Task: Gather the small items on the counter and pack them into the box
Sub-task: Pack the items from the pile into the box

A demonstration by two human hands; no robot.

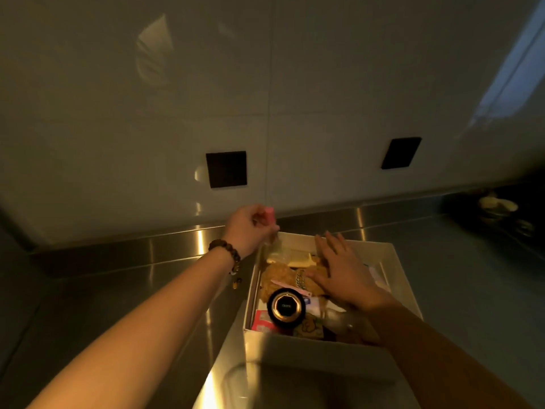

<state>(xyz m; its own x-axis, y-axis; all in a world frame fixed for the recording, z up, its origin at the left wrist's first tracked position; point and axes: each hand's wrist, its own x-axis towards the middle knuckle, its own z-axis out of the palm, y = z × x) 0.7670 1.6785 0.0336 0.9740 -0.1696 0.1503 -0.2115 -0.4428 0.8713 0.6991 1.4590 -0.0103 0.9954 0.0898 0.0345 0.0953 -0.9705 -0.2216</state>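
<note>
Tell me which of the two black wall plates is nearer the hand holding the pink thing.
The square black plate directly above the left hand. The other black plate sits farther right, beyond the box.

box (404,278) crammed, right hand (342,273) over contents, left counter (103,290) open

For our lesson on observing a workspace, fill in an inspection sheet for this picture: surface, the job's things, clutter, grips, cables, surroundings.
Surface: stainless steel counter, glossy with light streaks.
Job's things: white box open and nearly full; round black jar lid, tan plush item and packets inside.
Clutter: dim objects at the counter's far right, too dark to name.
Grips: left hand pinches a small pink item above the box's far left corner; right hand flat, fingers straight over the contents.
Cables: nothing seen.
Surroundings: white tiled wall with two black square plates.
</note>
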